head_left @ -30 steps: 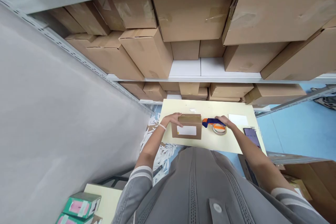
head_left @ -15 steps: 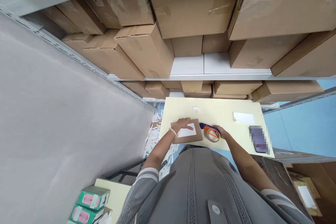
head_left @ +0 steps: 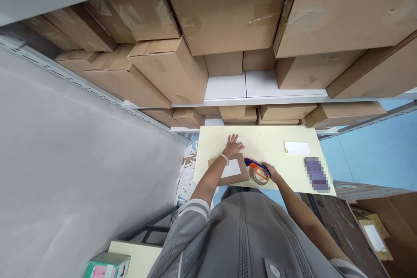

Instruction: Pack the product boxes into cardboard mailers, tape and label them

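Observation:
My left hand (head_left: 232, 146) is past the far edge of a flat brown cardboard box (head_left: 243, 175), palm down with its fingers spread. Beside its thumb lies a small crumpled whitish scrap (head_left: 241, 139); whether they touch I cannot tell. The box has a white label (head_left: 232, 169) on top, partly covered by my left wrist and forearm. Wrapped round the handle of a blue and orange tape dispenser (head_left: 254, 165), my right hand (head_left: 271, 170) keeps it low at the box's right side. A roll of tape (head_left: 260, 176) sits in the dispenser.
On the cream table (head_left: 276, 139) lie a white pad (head_left: 297, 147) and a blurred-out dark object (head_left: 316, 174) to the right. Shelves with several cardboard boxes (head_left: 228, 13) rise behind. A wall (head_left: 81, 160) borders the left, with paper shreds (head_left: 186, 182) below. A green box (head_left: 107, 265) stands lower left.
My left hand has come off the box's label and moved forward to the scrap beyond it, fingers spreading. The right hand still holds the tape dispenser. The whole view has shifted slightly.

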Demonstrator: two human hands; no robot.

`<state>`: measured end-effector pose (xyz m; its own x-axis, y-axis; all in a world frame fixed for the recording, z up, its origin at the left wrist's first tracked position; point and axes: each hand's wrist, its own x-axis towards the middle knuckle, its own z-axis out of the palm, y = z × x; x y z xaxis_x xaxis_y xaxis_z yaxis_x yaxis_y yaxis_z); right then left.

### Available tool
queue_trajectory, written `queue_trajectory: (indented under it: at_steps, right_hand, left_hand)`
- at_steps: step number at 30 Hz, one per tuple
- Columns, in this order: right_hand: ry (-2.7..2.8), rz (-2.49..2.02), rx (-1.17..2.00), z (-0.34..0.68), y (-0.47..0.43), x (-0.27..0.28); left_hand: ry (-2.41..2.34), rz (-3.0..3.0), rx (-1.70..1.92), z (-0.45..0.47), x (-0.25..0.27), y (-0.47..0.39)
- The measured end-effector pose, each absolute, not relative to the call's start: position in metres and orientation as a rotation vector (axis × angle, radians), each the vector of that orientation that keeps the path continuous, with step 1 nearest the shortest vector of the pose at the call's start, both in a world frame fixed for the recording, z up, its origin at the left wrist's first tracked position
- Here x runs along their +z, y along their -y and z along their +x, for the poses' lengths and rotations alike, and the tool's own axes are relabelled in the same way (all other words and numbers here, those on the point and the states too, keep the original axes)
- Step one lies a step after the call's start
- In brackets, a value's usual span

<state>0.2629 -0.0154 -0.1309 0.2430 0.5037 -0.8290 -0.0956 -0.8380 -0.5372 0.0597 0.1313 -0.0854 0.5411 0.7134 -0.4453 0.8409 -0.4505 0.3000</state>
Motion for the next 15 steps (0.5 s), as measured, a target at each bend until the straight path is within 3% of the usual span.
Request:
queue_trajectory:
  at_steps: [7,15]
  right_hand:
    - [0.321,-2.092,1.596,0.265,0.016,-0.136]
    - [0.348,-2.114,1.597,0.274,0.01,-0.146]
  left_hand:
    - [-1.317,2.218,-0.47,0.063,-0.101,-0.15]
    - [-1.669,1.944,-0.525,-0.012,-0.095,-0.145]
